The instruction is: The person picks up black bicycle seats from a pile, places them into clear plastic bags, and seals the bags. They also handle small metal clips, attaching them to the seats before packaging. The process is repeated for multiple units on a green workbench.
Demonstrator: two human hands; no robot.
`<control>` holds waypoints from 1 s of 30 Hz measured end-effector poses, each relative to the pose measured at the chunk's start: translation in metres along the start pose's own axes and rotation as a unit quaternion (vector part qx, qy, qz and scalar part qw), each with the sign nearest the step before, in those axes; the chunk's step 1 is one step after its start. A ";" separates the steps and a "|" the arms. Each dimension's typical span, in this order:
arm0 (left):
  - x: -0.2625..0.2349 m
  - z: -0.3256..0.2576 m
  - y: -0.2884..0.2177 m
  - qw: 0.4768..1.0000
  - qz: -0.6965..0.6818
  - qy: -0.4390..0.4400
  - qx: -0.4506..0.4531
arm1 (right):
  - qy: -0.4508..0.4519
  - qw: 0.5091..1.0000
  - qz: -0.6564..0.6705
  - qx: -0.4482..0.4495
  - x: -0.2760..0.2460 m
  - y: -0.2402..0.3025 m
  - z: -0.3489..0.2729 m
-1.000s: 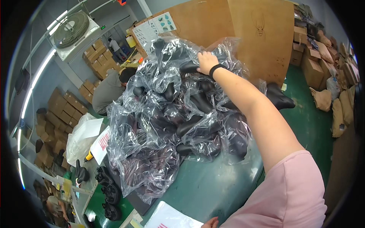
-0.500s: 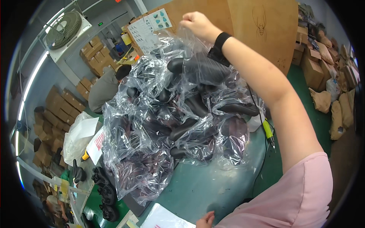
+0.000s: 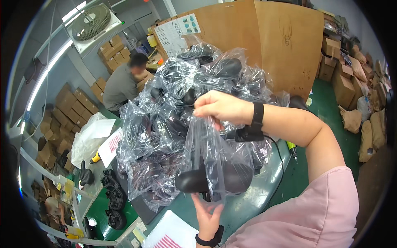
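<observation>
My right hand [image 3: 217,109] pinches the top of a clear plastic bag [image 3: 206,142], which hangs over the near edge of the pile. Inside the bag is a black bicycle saddle [image 3: 237,177], lying crosswise. From below, my left hand [image 3: 208,217] reaches up and holds the saddle's underside; some of its fingers are hidden behind the bag. Behind both hands rises a big heap of bagged black saddles [image 3: 169,120] on the green table [image 3: 248,198].
A printed sheet [image 3: 173,229] lies at the table's near edge. Bare black saddles [image 3: 113,198] stand in a row at left, by a yellow tool [image 3: 95,158]. A green pen-like tool [image 3: 292,149] hangs on a cord at right. A co-worker [image 3: 122,82] bends at far left.
My right hand has brought a bagged saddle down from the top of the heap toward me. My left hand has come up from the lower edge to its underside.
</observation>
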State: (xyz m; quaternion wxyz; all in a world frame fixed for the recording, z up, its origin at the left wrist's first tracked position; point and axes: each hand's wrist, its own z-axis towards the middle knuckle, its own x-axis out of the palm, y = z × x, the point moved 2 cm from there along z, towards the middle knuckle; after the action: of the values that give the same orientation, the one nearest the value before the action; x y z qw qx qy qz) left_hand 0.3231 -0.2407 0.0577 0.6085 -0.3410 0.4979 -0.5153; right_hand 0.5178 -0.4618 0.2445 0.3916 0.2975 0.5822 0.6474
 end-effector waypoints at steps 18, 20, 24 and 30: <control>-0.070 -0.151 0.067 0.932 -0.079 -0.074 -0.346 | -0.332 0.654 -0.675 -0.081 -0.218 0.000 0.185; -0.104 -0.179 0.055 0.923 0.031 -0.113 -0.367 | -0.296 0.695 -0.651 -0.070 -0.218 -0.065 0.181; -0.214 -0.256 -0.028 0.856 0.122 -0.279 -0.417 | -0.300 0.802 -0.485 -0.177 -0.135 -0.120 0.172; -0.338 -0.189 -0.137 0.856 0.257 -0.358 -0.271 | 0.027 0.992 -0.115 -0.049 0.039 -0.146 0.116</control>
State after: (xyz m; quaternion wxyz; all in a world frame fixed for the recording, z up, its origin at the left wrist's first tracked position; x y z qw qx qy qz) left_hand 0.1115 0.0728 0.2194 0.7393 -0.5130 0.4354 -0.0280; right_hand 0.6187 -0.3663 0.1145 0.4618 0.1912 0.5904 0.6338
